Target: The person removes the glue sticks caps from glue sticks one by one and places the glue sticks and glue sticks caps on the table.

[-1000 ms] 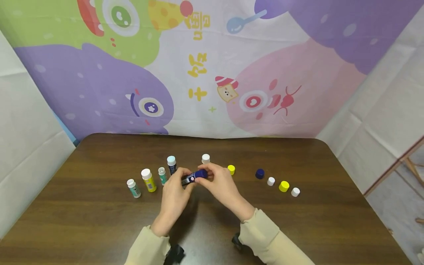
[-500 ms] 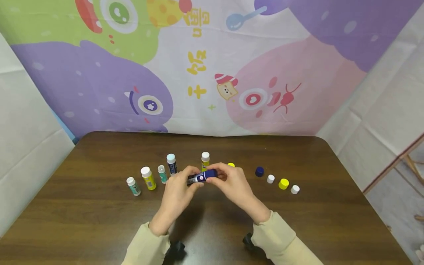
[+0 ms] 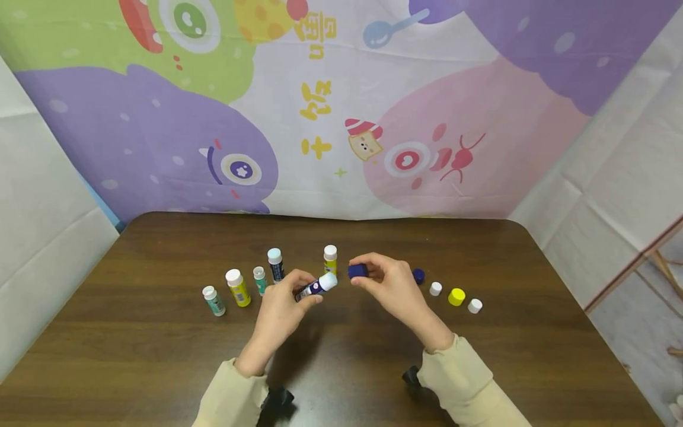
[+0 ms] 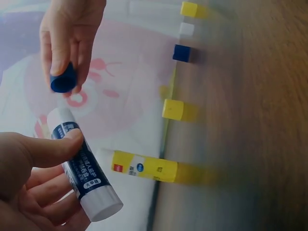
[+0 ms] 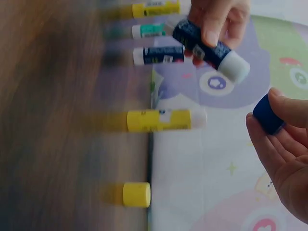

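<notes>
My left hand (image 3: pixel 281 305) holds a dark blue glue stick (image 3: pixel 315 289) around its barrel, tilted, with its pale uncapped end toward the right. In the left wrist view the thumb lies along the label of this glue stick (image 4: pixel 86 166). My right hand (image 3: pixel 392 284) pinches a dark blue cap (image 3: pixel 357 271) between thumb and fingers, a short gap away from that pale end. Its rounded side shows in the right wrist view, where the cap (image 5: pixel 268 114) sits at the fingertips. Just behind the hands a yellow glue stick (image 3: pixel 330 261) stands upright without its cap.
To the left stand several uncapped glue sticks: teal (image 3: pixel 214 301), yellow (image 3: pixel 238 289), another teal (image 3: pixel 259 281) and blue (image 3: pixel 275 265). Loose caps sit to the right: blue (image 3: pixel 418 276), white (image 3: pixel 436 289), yellow (image 3: pixel 456 297). Another yellow cap (image 5: pixel 136 194) is hidden behind my right hand in the head view.
The blue cap has come off the glue stick. My right hand has moved right with it, while my left hand keeps hold of the barrel, whose pale end now shows.
</notes>
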### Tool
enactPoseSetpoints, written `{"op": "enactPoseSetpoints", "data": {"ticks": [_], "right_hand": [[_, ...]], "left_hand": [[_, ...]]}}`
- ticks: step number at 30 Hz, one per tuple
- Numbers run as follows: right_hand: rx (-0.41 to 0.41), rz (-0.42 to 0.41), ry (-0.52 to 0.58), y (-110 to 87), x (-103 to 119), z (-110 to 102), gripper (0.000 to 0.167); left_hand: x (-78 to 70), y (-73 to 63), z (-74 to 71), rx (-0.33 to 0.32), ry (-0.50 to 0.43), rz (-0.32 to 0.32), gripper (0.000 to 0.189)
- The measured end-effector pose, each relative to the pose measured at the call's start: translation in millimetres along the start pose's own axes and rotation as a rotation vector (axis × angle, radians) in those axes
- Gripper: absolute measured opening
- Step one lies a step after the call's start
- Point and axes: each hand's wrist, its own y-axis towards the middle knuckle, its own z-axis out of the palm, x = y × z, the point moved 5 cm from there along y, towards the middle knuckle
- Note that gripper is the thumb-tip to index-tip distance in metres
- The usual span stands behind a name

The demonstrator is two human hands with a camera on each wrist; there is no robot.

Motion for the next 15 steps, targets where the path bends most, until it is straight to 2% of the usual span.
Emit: {"op": "enactPoseSetpoints", "data": {"ticks": [2,9,12,15], "right_hand": [[0.001,0.022,-0.012,0.4,-6,-3,0.027],[0.026,0.12,-0.073,-1.6,-29,-4,0.033],[0.032,0.159,-0.128,-2.3,-40,-1,0.031],[0.076,0.185,-0.208,-2.6,-51,5,0.026]], "left_hand": [[4.4,1.1,2.1,0.008,-0.029,-0.028,0.03],[12.6,8.0,17.1,0.04,-0.092,-0.055,0.03],[16.4,11.2,24.0,0.044,-0.149,-0.087,0.027],[18.7,12.9,29.2,0.041,-0.189,-0.122,0.027]]}}
